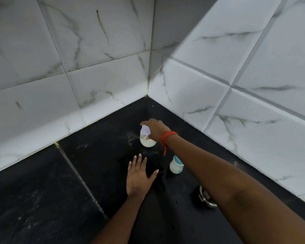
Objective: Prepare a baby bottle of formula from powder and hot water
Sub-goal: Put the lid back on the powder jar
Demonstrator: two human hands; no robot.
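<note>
While the right hand grips the baby bottle by its neck, the left hand rests flat, spread. Light and smooth plastic, probably slippery; the neck suits holding.

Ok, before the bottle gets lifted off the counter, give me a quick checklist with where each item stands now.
1. Clear baby bottle upright on black stone counter: ok.
2. White formula inside bottle: ok, lower part filled.
3. Right hand has a grip on the bottle top: ok.
4. Left hand free, flat on counter: ok.
5. Cap sealed: cannot tell, hand covers it.
6. Counter dry: not ok, white spill beside bottle.
</note>
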